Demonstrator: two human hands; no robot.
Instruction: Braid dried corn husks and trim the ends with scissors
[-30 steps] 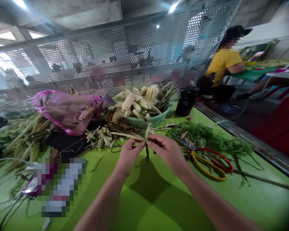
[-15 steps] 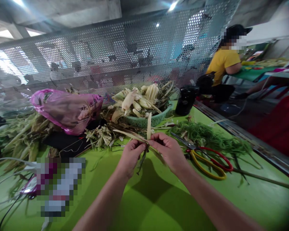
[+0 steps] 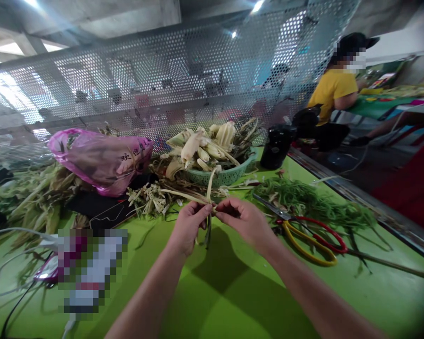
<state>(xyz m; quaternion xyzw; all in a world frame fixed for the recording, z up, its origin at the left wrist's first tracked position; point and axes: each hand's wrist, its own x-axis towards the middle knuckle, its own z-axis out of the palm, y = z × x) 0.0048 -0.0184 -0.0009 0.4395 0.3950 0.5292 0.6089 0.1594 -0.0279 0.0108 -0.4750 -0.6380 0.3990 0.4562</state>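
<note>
Dried corn husk strips (image 3: pixel 209 187) cross between my two hands above the green table. A pale one rises upright, another stretches out to the left, and darker ends hang below my fingers. My left hand (image 3: pixel 188 227) pinches the crossing between thumb and fingers. My right hand (image 3: pixel 246 222) is closed at the same crossing from the right, its fingertips touching the strips. Exactly which strip each finger holds is hidden. To the right of my right hand lie scissors (image 3: pixel 309 240) with one red and one yellow handle loop, their blades against shredded green husk (image 3: pixel 314 200).
Behind my hands stands a green basket (image 3: pixel 229 176) heaped with pale husks. A pink plastic bag (image 3: pixel 102 160) and loose husks (image 3: pixel 38 202) are at the left, with a purple device and cables. A black cup (image 3: pixel 275 146) is near the right edge. Beyond sits a person in yellow (image 3: pixel 334 92).
The upright strip leans more to the left of my right hand. The strip end beneath my right hand has gone from view there. The right fingers have shifted slightly at the crossing.
</note>
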